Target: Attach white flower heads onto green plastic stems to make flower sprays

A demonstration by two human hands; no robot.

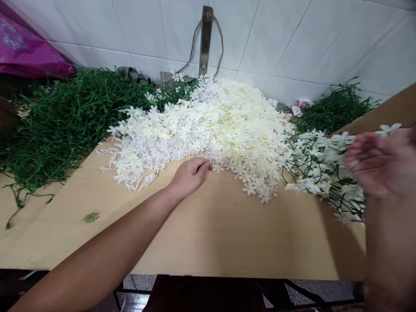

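My left hand rests on the tabletop at the front edge of a pile of white and pale-yellow artificial flower heads. Its thumb and fingers are pressed together, and what they hold, if anything, is hidden. My right hand is raised at the far right, smeared by motion, with the palm partly showing. A single white flower appears just above it; whether the fingers grip it is unclear. Beside and below that hand lies a heap of white flowers on green stems.
Green plastic stems form a large mound at the left, and a smaller bunch of green stems sits at the back right. A yellow-green scrap lies on the table. Behind are a metal bracket and a magenta bag.
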